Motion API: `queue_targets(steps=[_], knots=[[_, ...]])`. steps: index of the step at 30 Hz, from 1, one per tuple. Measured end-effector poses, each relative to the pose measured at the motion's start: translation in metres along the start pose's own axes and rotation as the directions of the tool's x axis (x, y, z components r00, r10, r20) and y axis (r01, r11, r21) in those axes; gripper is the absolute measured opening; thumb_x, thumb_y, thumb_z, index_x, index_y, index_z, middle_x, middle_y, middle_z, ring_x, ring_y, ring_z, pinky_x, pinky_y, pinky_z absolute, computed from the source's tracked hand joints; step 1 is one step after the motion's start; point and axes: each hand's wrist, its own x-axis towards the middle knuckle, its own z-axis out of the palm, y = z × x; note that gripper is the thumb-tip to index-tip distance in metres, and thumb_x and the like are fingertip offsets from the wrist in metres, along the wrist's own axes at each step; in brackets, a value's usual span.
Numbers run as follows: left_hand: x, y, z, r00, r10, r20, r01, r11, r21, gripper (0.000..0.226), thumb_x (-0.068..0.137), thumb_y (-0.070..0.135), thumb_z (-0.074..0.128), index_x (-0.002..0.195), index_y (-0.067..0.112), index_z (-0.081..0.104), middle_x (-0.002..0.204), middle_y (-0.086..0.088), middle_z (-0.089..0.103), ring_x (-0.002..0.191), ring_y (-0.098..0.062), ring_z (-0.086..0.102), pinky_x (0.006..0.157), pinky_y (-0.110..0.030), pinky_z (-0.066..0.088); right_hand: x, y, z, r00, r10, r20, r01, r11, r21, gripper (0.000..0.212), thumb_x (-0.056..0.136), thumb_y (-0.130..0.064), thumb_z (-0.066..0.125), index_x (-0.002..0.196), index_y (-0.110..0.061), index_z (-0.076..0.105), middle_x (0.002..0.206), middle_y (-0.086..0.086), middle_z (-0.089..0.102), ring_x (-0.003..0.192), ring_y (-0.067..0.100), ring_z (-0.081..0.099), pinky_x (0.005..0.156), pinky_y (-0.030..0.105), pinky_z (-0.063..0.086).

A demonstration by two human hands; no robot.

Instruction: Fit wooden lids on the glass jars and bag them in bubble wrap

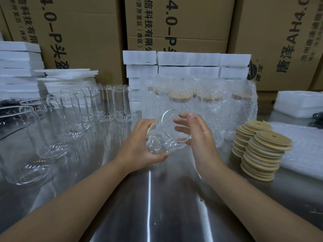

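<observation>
Both hands are holding one lidless glass jar (167,133) tilted above the steel table (157,198), my left hand (138,142) gripping its base and my right hand (197,137) curling round its open mouth, near two stacks of wooden lids (262,151).

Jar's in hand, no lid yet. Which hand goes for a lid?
Right. The left hand grips the jar by its base, while the right hand, at its rim, is on the side where the lid stacks stand.
</observation>
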Motion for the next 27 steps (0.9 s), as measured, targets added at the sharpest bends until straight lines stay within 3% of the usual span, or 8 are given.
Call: queue_targets(steps=[3,5,9,12,15,19,21,27], knots=[[0.000,0.008,0.001,0.998,-0.070,0.004,0.071,0.995,-0.070,0.075,0.049,0.054,0.076,0.115,0.046,0.041,0.118,0.020,0.044,0.108,0.013,0.048,0.083,-0.009,0.045,0.001,-0.002,-0.001,0.999,0.025,-0.032,-0.024,0.999,0.039,0.032,0.102,-0.034,0.037,0.088,-0.025,0.064,0.093,-0.005,0.071,0.088,0.012,0.065,0.077,0.034,0.050],[0.001,0.016,0.004,0.978,-0.206,-0.031,0.194,0.955,-0.223,0.080,0.047,0.053,0.078,0.118,0.042,0.043,0.117,0.016,0.049,0.106,0.007,0.054,0.078,-0.018,0.052,-0.001,-0.001,0.000,0.999,0.014,-0.035,-0.013,1.000,0.022,0.031,0.103,-0.032,0.035,0.090,-0.023,0.061,0.096,-0.003,0.068,0.086,0.012,0.063,0.073,0.028,0.048],[0.007,0.018,0.005,0.857,-0.512,0.065,0.429,0.637,-0.640,0.086,0.061,0.035,0.076,0.137,0.024,0.039,0.111,0.000,0.065,0.093,-0.016,0.071,0.059,-0.028,0.055,-0.005,0.004,0.003,0.999,-0.024,0.038,0.026,0.998,-0.050,0.023,0.092,-0.043,0.045,0.091,-0.026,0.061,0.097,-0.011,0.066,0.090,0.004,0.060,0.081,0.024,0.046],[0.009,0.015,0.003,0.771,-0.608,0.191,0.520,0.428,-0.739,0.085,0.063,0.040,0.071,0.139,0.017,0.039,0.108,-0.007,0.071,0.091,-0.026,0.073,0.065,-0.036,0.057,-0.008,0.005,0.004,0.989,-0.079,0.121,0.096,0.986,-0.136,0.027,0.083,-0.044,0.043,0.091,-0.030,0.065,0.098,-0.016,0.065,0.093,-0.006,0.057,0.083,0.014,0.044],[0.010,0.013,0.000,0.755,-0.570,0.325,0.538,0.255,-0.803,0.075,0.060,0.049,0.073,0.123,0.015,0.050,0.114,-0.016,0.069,0.091,-0.026,0.071,0.085,-0.045,0.054,-0.011,0.006,0.004,0.977,-0.096,0.191,0.138,0.967,-0.216,0.009,0.093,-0.032,0.058,0.101,-0.035,0.060,0.114,-0.013,0.061,0.101,-0.007,0.054,0.080,0.010,0.042],[0.013,0.017,-0.006,0.684,-0.547,0.483,0.544,-0.059,-0.837,0.079,0.071,0.064,0.062,0.126,0.008,0.048,0.099,-0.012,0.072,0.080,-0.023,0.073,0.060,-0.034,0.060,-0.014,0.010,0.003,0.962,-0.112,0.248,0.188,0.934,-0.304,0.037,0.087,-0.023,0.067,0.117,-0.036,0.048,0.124,-0.023,0.052,0.111,-0.005,0.051,0.090,0.021,0.044],[0.014,0.018,-0.008,0.649,-0.537,0.539,0.547,-0.163,-0.821,0.086,0.072,0.070,0.055,0.126,0.004,0.051,0.102,-0.016,0.069,0.083,-0.025,0.072,0.061,-0.034,0.062,-0.016,0.012,0.003,0.952,-0.124,0.278,0.221,0.910,-0.352,0.050,0.083,-0.028,0.072,0.124,-0.037,0.045,0.129,-0.022,0.049,0.113,-0.005,0.049,0.092,0.021,0.043],[0.013,0.026,-0.004,0.716,-0.372,0.591,0.540,-0.240,-0.806,0.083,0.087,0.073,0.036,0.107,0.002,0.073,0.109,-0.019,0.068,0.081,-0.029,0.071,0.077,-0.031,0.058,-0.014,0.014,0.003,0.947,-0.151,0.283,0.251,0.898,-0.362,0.062,0.075,-0.042,0.076,0.123,-0.054,0.038,0.128,-0.024,0.047,0.111,-0.010,0.048,0.089,0.017,0.043]])
